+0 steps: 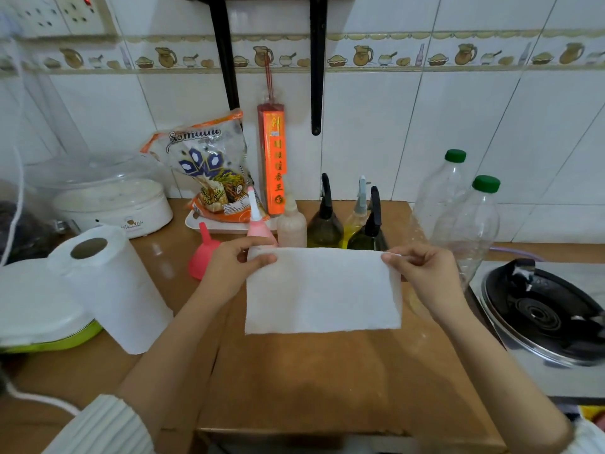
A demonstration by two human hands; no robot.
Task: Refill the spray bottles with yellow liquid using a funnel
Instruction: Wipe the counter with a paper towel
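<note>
Between the left hand (234,262) and right hand (414,265), a paper towel (322,290) is hanging, each hand pinching an upper corner. Just beyond the hands, the spray bottles (327,221) are standing; beside the left hand, the funnel (204,252) is lying on the desk (327,371). Keeping the towel taut while lowering it flat is advisable.

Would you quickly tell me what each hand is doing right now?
Left hand: pinching the paper towel sheet at its top left corner.
Right hand: pinching its top right corner.
</note>
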